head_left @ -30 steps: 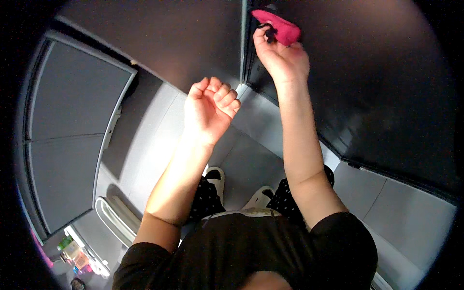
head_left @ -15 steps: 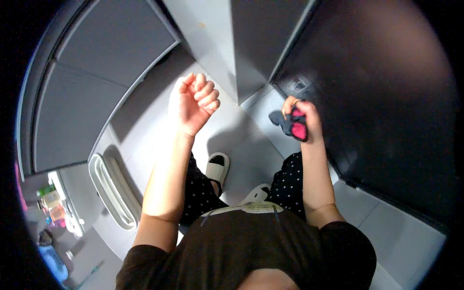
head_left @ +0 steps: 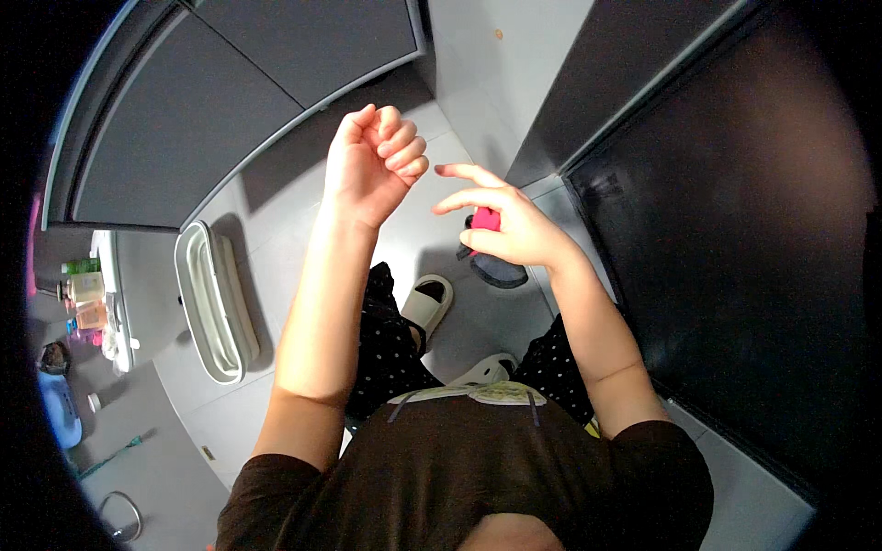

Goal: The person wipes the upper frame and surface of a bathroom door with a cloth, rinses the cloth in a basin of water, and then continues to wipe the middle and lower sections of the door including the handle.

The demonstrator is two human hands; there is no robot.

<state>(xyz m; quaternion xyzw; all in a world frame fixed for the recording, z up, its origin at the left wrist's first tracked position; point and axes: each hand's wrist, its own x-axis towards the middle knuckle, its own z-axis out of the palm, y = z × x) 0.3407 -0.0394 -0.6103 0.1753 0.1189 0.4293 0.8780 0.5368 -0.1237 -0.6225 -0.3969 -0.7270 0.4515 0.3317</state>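
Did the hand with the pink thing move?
Yes. The right hand, holding the pink thing, came down off the dark door toward the left hand.

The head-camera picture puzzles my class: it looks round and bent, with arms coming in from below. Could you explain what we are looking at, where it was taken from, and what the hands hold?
The picture comes from a wide fisheye camera worn on a person's head, looking down, so straight edges curve near the rim. There is no machine: the two bare arms are the wearer's own. The left hand is raised in a loose fist and holds nothing. The right hand holds a small pink and dark object; what it is cannot be told. Below are the person's dark top, dotted trousers and pale slippers on a grey tiled floor. A white oval tub stands at the left, and a dark panel at the right.
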